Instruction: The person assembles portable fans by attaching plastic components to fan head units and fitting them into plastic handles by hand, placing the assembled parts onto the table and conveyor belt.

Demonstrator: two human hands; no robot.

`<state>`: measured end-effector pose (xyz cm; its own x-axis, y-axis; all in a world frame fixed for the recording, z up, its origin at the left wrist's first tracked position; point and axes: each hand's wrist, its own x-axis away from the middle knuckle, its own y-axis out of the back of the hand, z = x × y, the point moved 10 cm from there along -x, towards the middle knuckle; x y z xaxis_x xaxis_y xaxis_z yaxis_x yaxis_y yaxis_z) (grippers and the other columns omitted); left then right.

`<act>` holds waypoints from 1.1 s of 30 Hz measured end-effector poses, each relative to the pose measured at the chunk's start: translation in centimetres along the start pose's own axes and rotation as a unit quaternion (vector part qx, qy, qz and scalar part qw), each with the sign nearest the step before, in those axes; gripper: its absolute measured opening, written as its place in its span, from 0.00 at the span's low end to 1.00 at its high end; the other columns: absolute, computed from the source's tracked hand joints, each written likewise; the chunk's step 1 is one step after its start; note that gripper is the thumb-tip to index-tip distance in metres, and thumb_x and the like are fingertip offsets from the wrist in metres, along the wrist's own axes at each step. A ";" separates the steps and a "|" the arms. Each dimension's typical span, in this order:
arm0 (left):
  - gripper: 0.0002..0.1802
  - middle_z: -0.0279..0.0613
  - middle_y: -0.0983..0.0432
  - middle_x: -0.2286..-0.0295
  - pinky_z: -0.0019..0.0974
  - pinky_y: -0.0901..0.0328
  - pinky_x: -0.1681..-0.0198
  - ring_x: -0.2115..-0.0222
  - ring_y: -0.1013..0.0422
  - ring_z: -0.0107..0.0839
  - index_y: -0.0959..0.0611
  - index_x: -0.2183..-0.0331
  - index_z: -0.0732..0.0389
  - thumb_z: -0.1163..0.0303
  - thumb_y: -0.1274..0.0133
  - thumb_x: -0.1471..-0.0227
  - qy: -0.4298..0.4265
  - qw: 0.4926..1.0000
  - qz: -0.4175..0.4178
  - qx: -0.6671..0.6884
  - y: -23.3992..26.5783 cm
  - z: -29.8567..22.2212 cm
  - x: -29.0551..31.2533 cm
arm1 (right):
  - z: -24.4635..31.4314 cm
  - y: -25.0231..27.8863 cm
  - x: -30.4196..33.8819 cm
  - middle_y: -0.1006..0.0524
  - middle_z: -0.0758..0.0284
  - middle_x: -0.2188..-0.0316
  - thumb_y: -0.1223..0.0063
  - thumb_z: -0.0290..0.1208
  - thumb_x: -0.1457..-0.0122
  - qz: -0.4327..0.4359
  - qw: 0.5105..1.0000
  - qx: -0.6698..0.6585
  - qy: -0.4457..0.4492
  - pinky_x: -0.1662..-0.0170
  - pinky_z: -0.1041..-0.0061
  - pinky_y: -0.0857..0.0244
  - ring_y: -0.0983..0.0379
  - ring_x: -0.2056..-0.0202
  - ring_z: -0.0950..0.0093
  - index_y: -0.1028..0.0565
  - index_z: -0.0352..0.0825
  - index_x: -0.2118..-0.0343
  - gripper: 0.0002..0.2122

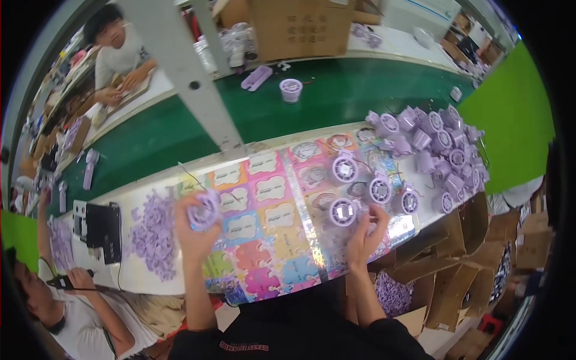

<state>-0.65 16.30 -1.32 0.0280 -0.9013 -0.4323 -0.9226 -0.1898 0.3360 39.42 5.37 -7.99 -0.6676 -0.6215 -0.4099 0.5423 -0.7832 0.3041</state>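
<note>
In my left hand (193,231) is a round light-purple plastic housing (204,210), its ring-shaped face turned up and a thin wire near it. The fingers wrap round its side, above the patterned sheet. My right hand (367,237) has its fingers curled together beside another purple housing (343,212) standing on the sheet. Whether they pinch a small part there is too small to tell. More such housings, one behind (345,170) and others to the right (380,191), stand close by with thin wires.
A heap of purple housings (441,141) fills the table's right end. Small purple parts (153,237) lie piled at left, near a black device (103,233). Beyond runs a green conveyor belt (342,90) with a housing (291,90) on it. Cardboard boxes (444,294) stand at lower right. Co-workers sit left.
</note>
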 end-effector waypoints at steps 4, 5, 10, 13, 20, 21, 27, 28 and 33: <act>0.24 0.47 0.27 0.59 0.38 0.33 0.51 0.56 0.28 0.38 0.26 0.61 0.62 0.82 0.43 0.67 0.108 0.994 0.000 0.018 1.1 2.7 8.7 | 5.2 0.3 2.8 0.28 0.57 0.62 0.48 0.16 0.45 0.034 0.986 0.032 0.163 0.54 0.65 0.38 0.32 0.59 0.62 0.28 0.28 0.60 0.10; 0.23 0.49 0.26 0.60 0.38 0.33 0.52 0.58 0.28 0.41 0.24 0.62 0.63 0.82 0.44 0.67 0.082 0.997 -0.010 0.006 1.6 2.2 10.0 | 7.0 -0.3 4.0 0.27 0.58 0.64 0.47 0.16 0.46 0.059 0.978 0.021 0.200 0.55 0.65 0.37 0.31 0.60 0.62 0.28 0.28 0.60 0.10; 0.24 0.51 0.26 0.59 0.38 0.34 0.51 0.58 0.28 0.42 0.23 0.61 0.64 0.81 0.46 0.68 0.104 0.993 0.000 0.050 2.6 2.6 13.6 | 17.0 -12.8 7.3 0.25 0.57 0.68 0.43 0.17 0.48 0.338 0.891 -0.130 0.275 0.65 0.65 0.33 0.28 0.68 0.58 0.24 0.31 0.61 0.11; 0.25 0.51 0.26 0.59 0.38 0.33 0.51 0.59 0.28 0.44 0.23 0.62 0.63 0.79 0.46 0.70 0.072 0.997 0.000 0.036 2.1 2.8 13.4 | 21.1 -22.1 11.1 0.26 0.60 0.65 0.43 0.22 0.45 0.515 0.790 -0.147 0.298 0.57 0.63 0.31 0.26 0.61 0.58 0.24 0.34 0.56 0.13; 0.27 0.51 0.26 0.61 0.41 0.33 0.53 0.61 0.28 0.45 0.26 0.61 0.63 0.77 0.43 0.71 0.071 0.995 -0.034 0.056 1.9 3.2 14.2 | 23.7 -35.0 21.0 0.26 0.60 0.60 0.43 0.27 0.45 0.626 0.657 -0.073 0.413 0.56 0.60 0.30 0.26 0.57 0.57 0.24 0.36 0.56 0.12; 0.26 0.51 0.26 0.61 0.41 0.33 0.53 0.61 0.28 0.46 0.26 0.61 0.63 0.77 0.43 0.71 0.064 0.996 -0.034 0.054 1.9 3.0 14.0 | 23.5 -35.5 21.3 0.26 0.59 0.61 0.43 0.27 0.45 0.607 0.661 -0.065 0.437 0.56 0.59 0.30 0.25 0.58 0.57 0.24 0.35 0.58 0.11; 0.26 0.51 0.27 0.60 0.40 0.33 0.53 0.60 0.28 0.45 0.26 0.61 0.63 0.79 0.44 0.69 0.069 0.994 -0.044 0.072 2.5 3.1 13.7 | 23.0 -32.4 14.5 0.23 0.58 0.69 0.41 0.27 0.46 0.579 0.743 -0.120 0.313 0.61 0.65 0.28 0.23 0.64 0.62 0.24 0.31 0.65 0.08; 0.25 0.51 0.27 0.60 0.39 0.33 0.53 0.60 0.28 0.45 0.26 0.61 0.64 0.79 0.43 0.69 0.081 0.992 -0.053 0.082 2.6 3.5 13.7 | 22.2 -31.5 12.4 0.22 0.59 0.70 0.40 0.28 0.46 0.577 0.765 -0.132 0.253 0.62 0.68 0.28 0.22 0.67 0.66 0.24 0.30 0.66 0.08; 0.25 0.50 0.26 0.60 0.42 0.34 0.51 0.59 0.28 0.46 0.24 0.61 0.63 0.78 0.41 0.69 0.068 0.997 -0.025 0.034 1.7 2.6 12.5 | 15.7 -25.3 9.4 0.20 0.69 0.72 0.32 0.28 0.47 0.584 0.802 -0.125 0.017 0.65 0.80 0.30 0.23 0.68 0.82 0.24 0.31 0.68 0.10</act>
<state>-2.91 5.73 -8.30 0.1211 -0.9367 -0.3284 -0.9429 -0.2120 0.2569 11.37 19.00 -6.01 0.3822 -0.9241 0.0047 0.8758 0.3639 0.3171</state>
